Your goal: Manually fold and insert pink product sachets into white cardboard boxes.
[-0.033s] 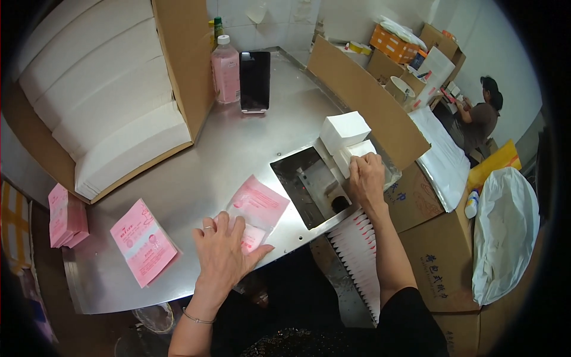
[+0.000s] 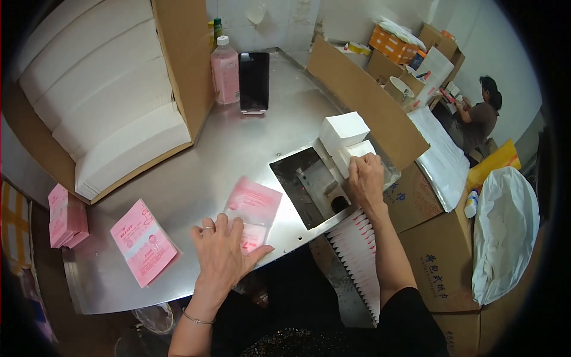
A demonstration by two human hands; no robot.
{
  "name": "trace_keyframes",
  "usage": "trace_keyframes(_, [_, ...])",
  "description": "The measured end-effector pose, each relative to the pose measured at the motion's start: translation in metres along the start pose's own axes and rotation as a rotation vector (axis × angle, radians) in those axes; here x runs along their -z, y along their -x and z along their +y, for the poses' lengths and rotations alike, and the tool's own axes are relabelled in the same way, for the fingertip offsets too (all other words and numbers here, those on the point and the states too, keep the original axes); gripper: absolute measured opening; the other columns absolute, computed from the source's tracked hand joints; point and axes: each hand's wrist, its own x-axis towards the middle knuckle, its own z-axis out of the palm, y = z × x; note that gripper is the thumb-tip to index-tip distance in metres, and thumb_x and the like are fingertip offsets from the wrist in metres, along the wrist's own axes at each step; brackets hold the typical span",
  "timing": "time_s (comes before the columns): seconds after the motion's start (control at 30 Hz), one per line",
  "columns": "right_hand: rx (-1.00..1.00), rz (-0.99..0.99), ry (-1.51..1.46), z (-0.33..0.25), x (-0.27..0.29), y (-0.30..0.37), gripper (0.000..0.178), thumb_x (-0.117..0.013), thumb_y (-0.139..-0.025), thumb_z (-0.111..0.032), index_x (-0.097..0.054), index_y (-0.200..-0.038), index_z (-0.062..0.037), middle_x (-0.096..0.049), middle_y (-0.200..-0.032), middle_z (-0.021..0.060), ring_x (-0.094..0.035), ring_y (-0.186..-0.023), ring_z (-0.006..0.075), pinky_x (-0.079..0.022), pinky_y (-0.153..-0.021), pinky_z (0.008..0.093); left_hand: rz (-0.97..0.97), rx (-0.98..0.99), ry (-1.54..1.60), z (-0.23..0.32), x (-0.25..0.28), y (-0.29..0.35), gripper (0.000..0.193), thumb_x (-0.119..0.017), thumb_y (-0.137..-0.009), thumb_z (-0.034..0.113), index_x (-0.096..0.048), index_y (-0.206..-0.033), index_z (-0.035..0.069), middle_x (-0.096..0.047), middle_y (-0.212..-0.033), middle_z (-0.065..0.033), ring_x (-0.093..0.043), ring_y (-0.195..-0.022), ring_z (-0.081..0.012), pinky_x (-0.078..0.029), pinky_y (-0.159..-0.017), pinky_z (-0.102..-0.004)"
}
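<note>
My left hand [image 2: 220, 253] is curled over a pink and clear plastic packet [image 2: 254, 199] near the table's front edge. Its fingers and thumb grip the near end, where a small white and pink piece shows beside the thumb. My right hand [image 2: 367, 179] reaches over the right edge of the opening, its fingers closed on the near part of a white folded-paper stack [image 2: 343, 157]. Behind that stack stands another white paper block [image 2: 345, 131]. To the left of my left hand lies a pile of flat pink printed packets [image 2: 143, 243].
A steel table [image 2: 196, 178] has a rectangular opening [image 2: 306, 184]. An open carton [image 2: 189, 65] of white paper stands left. A phone [image 2: 254, 82] and pink bottle [image 2: 225, 71] stand behind. Cartons [image 2: 437, 256] and a white bag [image 2: 505, 238] are right; a person [image 2: 479, 116] sits beyond.
The plastic packet's far end has swung to the left and its lit face looks different. My left hand has shifted slightly left. My right hand stays at the white stack.
</note>
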Motion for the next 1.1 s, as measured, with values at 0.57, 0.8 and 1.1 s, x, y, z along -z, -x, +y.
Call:
trace_keyframes(0.57, [0.758, -0.170, -0.425, -0.166, 0.011, 0.088, 0.043, -0.066, -0.077, -0.014, -0.062, -0.116, 0.0032, -0.061, -0.117, 0.0224, -0.060, -0.112, 0.0382, -0.035, -0.109, 0.0647, 0.006, 0.003, 0.256, 0.002, 0.002, 0.014, 0.073, -0.076, -0.069, 0.022, -0.053, -0.135, 0.003, -0.054, -0.101, -0.0179, -0.054, -0.092, -0.0357, -0.047, -0.079, -0.0449])
trace_keyframes(0.8, [0.412, -0.253, -0.258, -0.133, -0.083, 0.030, 0.025, -0.058, -0.086, -0.012, -0.062, -0.110, -0.0053, -0.066, -0.101, 0.0185, -0.064, -0.102, 0.0358, -0.030, -0.106, 0.0661, -0.080, 0.040, 0.194, 0.007, 0.009, 0.020, 0.084, -0.074, -0.079, 0.020, -0.036, -0.153, 0.008, -0.054, -0.096, -0.0151, -0.055, -0.088, -0.0313, -0.044, -0.076, -0.0426])
trace_keyframes(1.1, [0.188, -0.236, -0.128, -0.091, -0.003, 0.015, 0.007, -0.062, -0.088, -0.010, -0.065, -0.085, -0.0049, -0.066, -0.074, 0.0127, -0.065, -0.069, 0.0337, -0.051, -0.066, 0.0463, 0.367, 0.130, 0.152, -0.068, 0.018, 0.067, 0.025, -0.059, -0.066, -0.006, -0.057, -0.088, 0.006, -0.058, -0.108, -0.0156, -0.053, -0.105, -0.0371, -0.043, -0.090, -0.0480])
